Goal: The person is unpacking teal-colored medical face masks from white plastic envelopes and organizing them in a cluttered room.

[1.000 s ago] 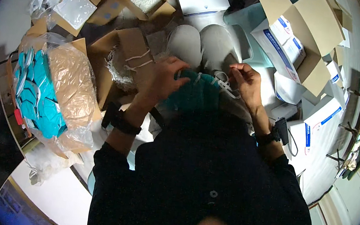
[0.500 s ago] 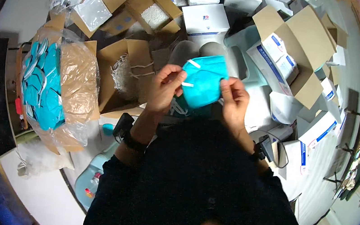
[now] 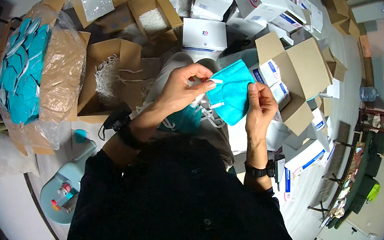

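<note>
A teal face mask [image 3: 233, 94] is held up over my lap, with two small white tabs on its left part. My right hand [image 3: 263, 105] is closed on the mask's right edge, thumb in front. My left hand [image 3: 181, 87] pinches at the upper white tab [image 3: 216, 81] with thumb and forefinger. Below, another teal mask [image 3: 187, 120] lies on my lap with loose white straps [image 3: 210, 117] beside it. At the left, an open carton lined with clear plastic holds a pile of teal masks [image 3: 23, 71].
An open carton [image 3: 127, 55] with white cords [image 3: 105, 77] stands left of my legs; a smaller one [image 3: 154, 20] lies behind. White boxes [image 3: 205, 34] are stacked ahead. A large open carton [image 3: 300, 69] is at the right. A light blue stool [image 3: 58, 194] holds bottles.
The view has shifted, so the surroundings sit further left. The mask has tilted, and my left fingers have come onto its upper white tab. My right hand keeps its hold.
</note>
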The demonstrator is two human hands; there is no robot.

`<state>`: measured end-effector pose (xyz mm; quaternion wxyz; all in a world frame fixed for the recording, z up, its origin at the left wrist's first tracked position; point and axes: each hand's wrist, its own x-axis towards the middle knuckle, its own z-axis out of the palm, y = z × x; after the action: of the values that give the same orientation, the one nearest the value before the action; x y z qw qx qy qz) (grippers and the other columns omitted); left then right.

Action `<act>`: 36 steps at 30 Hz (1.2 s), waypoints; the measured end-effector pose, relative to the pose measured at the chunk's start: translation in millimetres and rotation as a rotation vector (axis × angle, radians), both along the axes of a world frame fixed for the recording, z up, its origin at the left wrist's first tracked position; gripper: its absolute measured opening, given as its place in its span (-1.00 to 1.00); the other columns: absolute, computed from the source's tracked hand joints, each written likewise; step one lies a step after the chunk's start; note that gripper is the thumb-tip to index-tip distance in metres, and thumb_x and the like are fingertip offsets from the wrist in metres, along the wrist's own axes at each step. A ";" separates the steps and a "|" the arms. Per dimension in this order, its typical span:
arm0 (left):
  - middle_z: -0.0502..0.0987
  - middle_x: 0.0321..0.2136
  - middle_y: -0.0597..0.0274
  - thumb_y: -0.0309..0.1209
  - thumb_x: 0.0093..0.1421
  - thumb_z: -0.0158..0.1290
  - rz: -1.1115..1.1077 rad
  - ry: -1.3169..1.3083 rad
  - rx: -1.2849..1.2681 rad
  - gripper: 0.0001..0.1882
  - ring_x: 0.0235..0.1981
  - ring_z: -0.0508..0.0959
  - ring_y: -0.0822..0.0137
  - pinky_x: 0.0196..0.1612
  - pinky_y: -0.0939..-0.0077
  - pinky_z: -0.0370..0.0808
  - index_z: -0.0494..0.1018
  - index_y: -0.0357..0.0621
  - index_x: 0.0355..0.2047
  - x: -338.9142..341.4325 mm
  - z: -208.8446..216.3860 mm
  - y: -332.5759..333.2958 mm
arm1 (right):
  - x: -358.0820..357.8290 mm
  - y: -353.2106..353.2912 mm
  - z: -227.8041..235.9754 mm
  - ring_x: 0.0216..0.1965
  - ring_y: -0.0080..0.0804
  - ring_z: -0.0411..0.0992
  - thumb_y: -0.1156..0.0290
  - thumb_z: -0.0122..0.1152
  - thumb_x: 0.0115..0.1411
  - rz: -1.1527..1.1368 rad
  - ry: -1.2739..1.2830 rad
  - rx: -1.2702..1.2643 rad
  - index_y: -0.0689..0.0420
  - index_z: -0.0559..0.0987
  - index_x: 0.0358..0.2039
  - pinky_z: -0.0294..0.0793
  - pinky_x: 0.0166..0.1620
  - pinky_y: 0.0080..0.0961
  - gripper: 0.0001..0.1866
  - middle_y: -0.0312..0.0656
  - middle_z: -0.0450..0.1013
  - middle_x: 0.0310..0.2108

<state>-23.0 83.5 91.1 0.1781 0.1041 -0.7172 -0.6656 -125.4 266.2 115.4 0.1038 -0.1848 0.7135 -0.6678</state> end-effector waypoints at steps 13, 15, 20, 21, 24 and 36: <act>0.54 -0.40 0.38 -0.47 0.09 0.25 -0.382 -0.090 0.477 -0.79 -0.42 0.41 0.65 -0.41 0.72 0.37 0.54 -0.26 -0.26 0.4 3.8 15.4 | -19.6 1.8 -18.9 -0.53 -0.77 0.17 0.40 0.19 0.25 -0.099 -0.061 -0.085 0.21 0.56 -0.42 0.12 -0.45 -0.77 -0.85 -0.52 0.34 -0.56; 0.51 -0.38 0.39 -0.52 0.11 0.22 -0.430 -0.218 0.297 -0.82 -0.39 0.45 0.63 -0.36 0.71 0.41 0.53 -0.29 -0.26 1.6 3.9 10.1 | -21.2 1.8 -17.6 -0.54 -0.78 0.16 0.42 0.19 0.25 -0.101 -0.051 -0.071 0.21 0.56 -0.43 0.11 -0.46 -0.77 -0.85 -0.53 0.33 -0.57; 0.44 -0.24 0.28 -0.41 0.21 0.11 -0.435 -0.005 0.505 -0.78 -0.26 0.51 0.47 -0.21 0.62 0.47 0.50 -0.26 -0.16 13.2 11.0 -18.6 | -33.9 22.1 -21.6 -0.53 -0.78 0.18 0.43 0.18 0.25 -0.070 -0.058 -0.027 0.21 0.56 -0.41 0.12 -0.45 -0.78 -0.86 -0.52 0.35 -0.55; 0.45 -0.19 0.23 -0.35 0.23 0.09 -0.458 -0.016 0.539 -0.75 -0.22 0.52 0.43 -0.17 0.58 0.48 0.50 -0.24 -0.15 22.1 14.2 -28.8 | -34.6 23.8 -22.3 -0.53 -0.78 0.18 0.43 0.18 0.25 -0.053 -0.048 -0.019 0.21 0.57 -0.40 0.13 -0.44 -0.78 -0.87 -0.52 0.35 -0.54; 0.49 -0.34 0.16 -0.27 0.27 0.01 -0.459 0.027 0.670 -0.76 -0.30 0.53 0.31 -0.21 0.47 0.47 0.49 -0.22 -0.31 30.2 23.5 -41.5 | -50.0 45.8 -36.3 -0.50 -0.76 0.23 0.47 0.18 0.24 -0.114 -0.025 0.001 0.23 0.57 -0.40 0.18 -0.41 -0.78 -0.89 -0.51 0.38 -0.52; 0.52 -0.48 0.22 0.02 0.37 -0.26 -0.526 -0.372 0.683 -0.51 -0.43 0.52 0.43 -0.49 0.63 0.36 0.45 -0.13 -0.35 16.2 -6.6 -14.7 | -9.3 0.3 -5.1 -0.34 -0.51 0.47 0.71 0.12 0.04 0.408 -0.120 0.114 0.09 0.44 0.06 0.50 -0.33 -0.55 -0.47 -0.19 0.38 0.10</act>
<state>-6.8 68.7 84.5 -0.1724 0.0890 -0.4789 -0.8562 -134.7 266.4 110.3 0.2894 -0.2791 0.6906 -0.6012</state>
